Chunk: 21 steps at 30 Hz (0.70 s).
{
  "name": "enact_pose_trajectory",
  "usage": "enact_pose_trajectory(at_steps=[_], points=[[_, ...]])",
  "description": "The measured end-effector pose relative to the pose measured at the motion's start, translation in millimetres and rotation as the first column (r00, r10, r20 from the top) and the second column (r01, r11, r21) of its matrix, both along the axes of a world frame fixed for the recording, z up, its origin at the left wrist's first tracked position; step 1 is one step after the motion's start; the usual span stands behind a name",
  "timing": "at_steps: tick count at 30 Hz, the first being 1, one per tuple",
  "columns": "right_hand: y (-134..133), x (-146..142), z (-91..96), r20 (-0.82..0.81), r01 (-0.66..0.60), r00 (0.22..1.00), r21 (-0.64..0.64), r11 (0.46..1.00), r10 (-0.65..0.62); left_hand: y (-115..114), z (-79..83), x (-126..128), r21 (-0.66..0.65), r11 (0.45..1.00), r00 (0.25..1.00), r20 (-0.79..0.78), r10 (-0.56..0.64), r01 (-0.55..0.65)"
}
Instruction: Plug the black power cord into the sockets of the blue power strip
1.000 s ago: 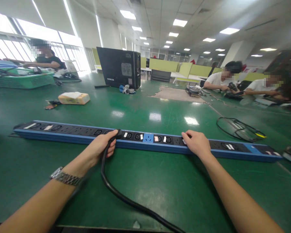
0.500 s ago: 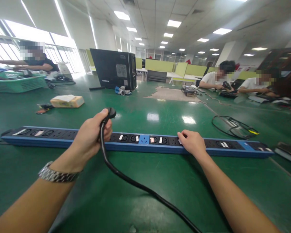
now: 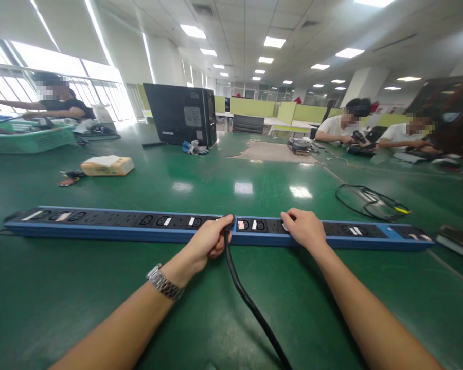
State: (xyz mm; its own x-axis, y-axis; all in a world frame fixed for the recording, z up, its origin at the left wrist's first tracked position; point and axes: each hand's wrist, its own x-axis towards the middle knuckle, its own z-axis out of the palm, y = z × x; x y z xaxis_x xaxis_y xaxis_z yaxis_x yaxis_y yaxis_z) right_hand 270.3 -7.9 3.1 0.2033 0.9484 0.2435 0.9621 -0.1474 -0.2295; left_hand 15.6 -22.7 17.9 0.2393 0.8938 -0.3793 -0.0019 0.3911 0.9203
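Note:
A long blue-and-black power strip [image 3: 111, 233] lies across the table in front of me, its sockets facing up. My left hand [image 3: 208, 239] is closed on a black power plug [image 3: 229, 221], holding it at the blue socket near the strip's middle. How far the plug sits in that socket is hidden by my fingers. From the plug a thick black cable [image 3: 250, 303] runs down toward me. Farther right, my right hand [image 3: 305, 227] grips the strip, its thumb side on the upper face and the fingertips hidden behind it.
A black computer case [image 3: 179, 113] stands at the back, gloves [image 3: 195, 148] beside it. To the left are a tissue pack [image 3: 108, 165] and a green basket [image 3: 34, 141]. A coiled cable [image 3: 370, 201] lies right. Several people sit around the far table edges.
My left hand has carried the plug right and down, from above the strip to the blue middle socket. The cable has swung along with it. My right hand keeps its place on the strip.

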Motion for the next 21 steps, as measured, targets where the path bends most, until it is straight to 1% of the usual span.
enact_pose_trajectory(at_steps=[4, 8, 12, 14, 16, 18, 21], points=[[0.1, 0.1, 0.4, 0.004, 0.001, 1.000, -0.012, 1.000, -0.001, 4.2, 2.1, 4.0, -0.003, 1.000, 0.999, -0.037, -0.004, 0.004], [0.5, 0.9, 0.0, -0.004, 0.002, 1.000, -0.004, 1.000, -0.002, 1.4, 1.7, 3.4, 0.035, 0.999, 0.989, -0.150, 0.005, 0.000], [0.5, 1.2, -0.7, -0.012, -0.007, 1.000, 0.001, 1.000, 0.007, -6.9, -3.0, 1.6, 0.100, 0.995, 0.980, -0.197, 0.003, 0.017], [0.2, 1.2, -0.9, -0.020, -0.011, 1.000, 0.006, 1.000, 0.012, -9.3, -7.7, 1.3, 0.134, 0.991, 0.978, -0.205, 0.029, -0.001], [0.2, 1.4, -1.2, -0.037, -0.013, 0.999, 0.013, 1.000, 0.014, -9.7, -12.9, 1.2, 0.159, 0.987, 0.980, -0.193, 0.049, -0.018], [1.0, 2.5, -1.5, -0.071, -0.012, 0.997, 0.030, 0.999, 0.014, -9.4, -16.4, 1.3, 0.162, 0.986, 0.990, -0.130, 0.048, -0.027], [4.0, 6.1, -2.4, -0.159, -0.001, 0.987, 0.094, 0.996, 0.016, -11.1, -12.3, 3.5, 0.133, 0.989, 0.998, 0.005, 0.070, -0.070]])
